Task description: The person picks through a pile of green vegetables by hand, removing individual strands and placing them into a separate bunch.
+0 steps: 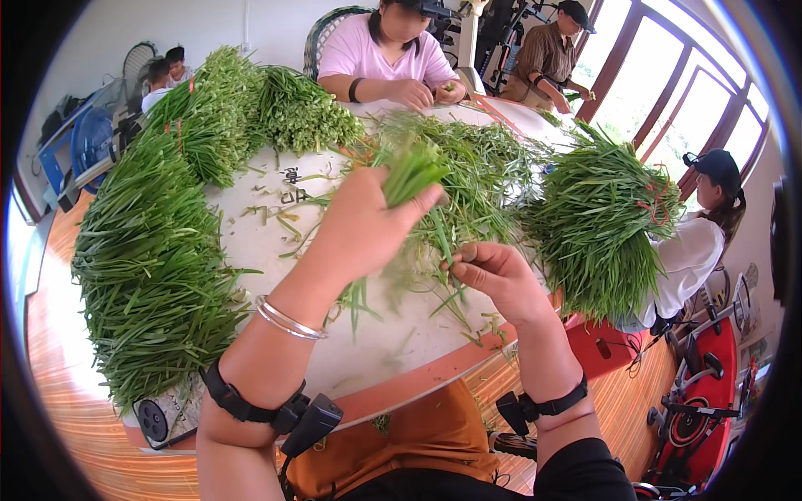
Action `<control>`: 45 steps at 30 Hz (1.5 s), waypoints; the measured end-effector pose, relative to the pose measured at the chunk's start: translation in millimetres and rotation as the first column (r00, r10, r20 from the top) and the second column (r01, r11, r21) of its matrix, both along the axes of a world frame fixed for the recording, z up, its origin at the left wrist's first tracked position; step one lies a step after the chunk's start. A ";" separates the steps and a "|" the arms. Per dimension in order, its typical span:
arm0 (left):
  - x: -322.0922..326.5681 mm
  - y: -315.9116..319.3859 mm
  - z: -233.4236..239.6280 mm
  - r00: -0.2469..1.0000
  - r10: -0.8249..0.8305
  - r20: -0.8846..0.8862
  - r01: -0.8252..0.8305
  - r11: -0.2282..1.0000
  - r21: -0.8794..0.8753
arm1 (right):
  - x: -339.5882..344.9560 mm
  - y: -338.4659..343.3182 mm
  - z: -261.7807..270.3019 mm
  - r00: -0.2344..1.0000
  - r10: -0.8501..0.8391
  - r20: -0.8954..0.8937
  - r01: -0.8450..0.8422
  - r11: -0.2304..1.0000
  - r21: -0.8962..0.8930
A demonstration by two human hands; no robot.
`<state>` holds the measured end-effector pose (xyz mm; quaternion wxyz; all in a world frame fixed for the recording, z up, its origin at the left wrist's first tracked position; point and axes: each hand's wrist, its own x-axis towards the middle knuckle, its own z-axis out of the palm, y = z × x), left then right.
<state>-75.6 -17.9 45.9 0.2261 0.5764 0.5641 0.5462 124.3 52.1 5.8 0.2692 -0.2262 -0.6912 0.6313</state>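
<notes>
My left hand (369, 225) is closed around a small bunch of green leafy stalks (413, 172), which look like garlic chives; part of the bunch is motion-blurred. To its lower right, my right hand (485, 269) pinches a single green leaf (443, 235) between thumb and fingers. Behind both hands lies a loose heap of leaves and trimmings (482, 163). Bundled chives (156, 269) are piled along the left side of the white table (250, 219). Another large bundle, tied with red string (601, 219), sits at the right.
A person in pink (382, 56) sits across the table, handling greens. Another in brown (545, 62) is farther back, and one in white (689, 250) is at the right. A red stool (601, 351) stands by the table's right edge. A phone (166, 416) lies at the lower left.
</notes>
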 end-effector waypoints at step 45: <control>-27.6 -5.7 7.4 0.759 -0.385 0.525 0.442 0.897 0.018 | -14.5 21.6 43.8 0.991 -0.058 0.124 0.013 0.941 0.338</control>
